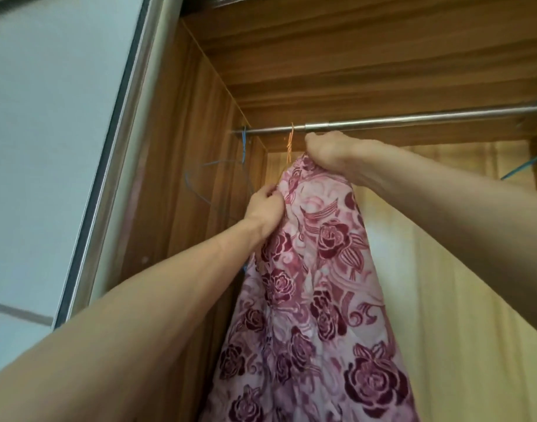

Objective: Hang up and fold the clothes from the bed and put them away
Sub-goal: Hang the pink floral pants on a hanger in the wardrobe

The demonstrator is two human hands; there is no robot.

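both forearms reached up from the near edge into the wooden wardrobe point(182, 141). left hand point(265, 208) gripped the left upper edge of the pink rose-print garment point(316, 284), fingers curled into the cloth. right hand point(331, 156) was bunched on the garment's top just under the metal rail point(413, 120), fingers curled over fabric; whether it also held the hanger, cannot tell. garment hung from the orange hanger point(290, 144), hooked on the rail. empty blue wire hanger point(230, 178) hung at far left, another blue hanger point(532, 166) at far right. yellow curtain-like cloth point(443, 269) behind the garment.
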